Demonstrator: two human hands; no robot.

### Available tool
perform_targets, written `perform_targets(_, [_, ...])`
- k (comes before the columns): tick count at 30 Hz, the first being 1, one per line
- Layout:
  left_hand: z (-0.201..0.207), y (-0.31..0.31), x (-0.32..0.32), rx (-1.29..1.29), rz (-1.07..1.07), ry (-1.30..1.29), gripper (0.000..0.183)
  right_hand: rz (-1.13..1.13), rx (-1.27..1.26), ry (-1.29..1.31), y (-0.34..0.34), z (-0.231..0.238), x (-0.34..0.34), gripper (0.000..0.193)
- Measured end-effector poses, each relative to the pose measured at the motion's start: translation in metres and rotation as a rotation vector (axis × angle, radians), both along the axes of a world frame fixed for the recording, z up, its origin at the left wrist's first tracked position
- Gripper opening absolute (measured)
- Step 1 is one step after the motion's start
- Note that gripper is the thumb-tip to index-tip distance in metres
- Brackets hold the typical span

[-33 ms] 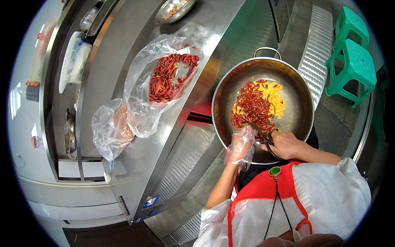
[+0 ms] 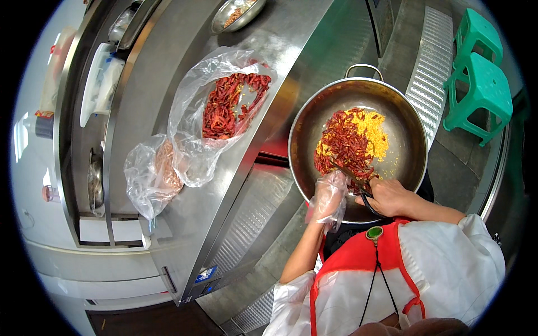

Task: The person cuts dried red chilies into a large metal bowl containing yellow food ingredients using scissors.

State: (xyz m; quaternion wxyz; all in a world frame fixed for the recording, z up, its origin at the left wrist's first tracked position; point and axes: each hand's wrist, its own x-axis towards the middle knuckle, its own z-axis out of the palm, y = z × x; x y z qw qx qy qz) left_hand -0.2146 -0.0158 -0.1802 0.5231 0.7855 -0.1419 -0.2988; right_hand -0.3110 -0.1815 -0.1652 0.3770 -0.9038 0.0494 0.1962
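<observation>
A wide steel pot [image 2: 412, 120] with a loop handle sits in front of me. Inside it, cut dried red chilies [image 2: 343, 140] lie beside and partly over yellow seeds [image 2: 374, 137]. My right hand [image 2: 388, 197], bare, is closed round the black handles of a pair of scissors [image 2: 364, 190]. Their blades reach over the chilies, towards my other hand. In a clear plastic glove, my left hand [image 2: 329, 196] has its fingers closed at the near side of the pot, close to the blades. Dried chilies show at its fingertips, mostly hidden by the glove.
On the steel counter [image 2: 224, 173] to the left lies an open clear bag of dried red chilies [image 2: 224, 106]. Beside it is a smaller bag with pinkish contents [image 2: 167, 168]. A metal bowl [image 2: 240, 15] stands farther back. Green plastic stools [image 2: 485, 92] stand at the far right.
</observation>
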Motion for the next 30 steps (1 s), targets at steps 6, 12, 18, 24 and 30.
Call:
perform_targets(6, [0.012,-0.004,-0.003,-0.023,0.141,0.169,0.025,-0.02,0.005,0.036,0.0,0.005,0.001,0.072])
perform_targets(12, [0.006,-0.005,-0.002,-0.159,0.27,0.228,0.019,-0.019,-0.012,0.032,0.0,0.004,0.002,0.069])
perform_targets(18, [-0.011,0.003,0.005,-0.305,0.314,0.342,0.01,-0.059,0.0,-0.04,-0.001,-0.005,-0.002,0.064])
perform_targets(24, [0.001,-0.001,0.006,-0.252,0.335,0.337,0.005,-0.089,0.0,-0.036,0.0,-0.003,0.0,0.066])
perform_targets(30, [0.013,-0.001,0.006,-0.233,0.347,0.273,0.005,-0.077,-0.016,0.002,-0.002,0.007,0.0,0.069])
